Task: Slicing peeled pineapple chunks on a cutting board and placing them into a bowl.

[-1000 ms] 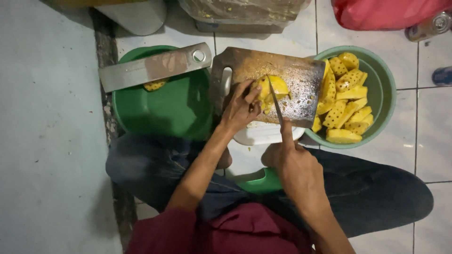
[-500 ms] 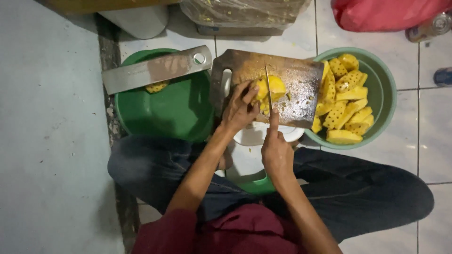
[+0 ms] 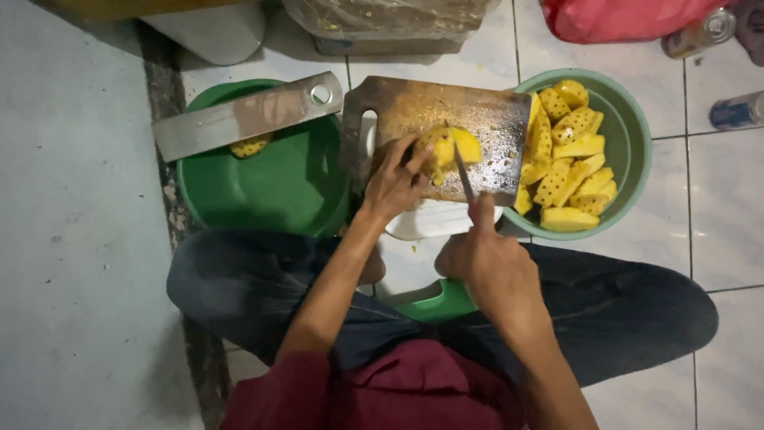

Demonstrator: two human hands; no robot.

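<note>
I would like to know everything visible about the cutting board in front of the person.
The cutting board is a dark brown, worn, rectangular wooden slab with a slot handle cut near its left edge. It lies flat, bridging the dark green basin and the light green bowl of yellow fruit pieces. Its surface is wet and speckled with yellow bits. The left hand presses a yellow fruit piece on it, and the knife in the right hand cuts there.
</note>
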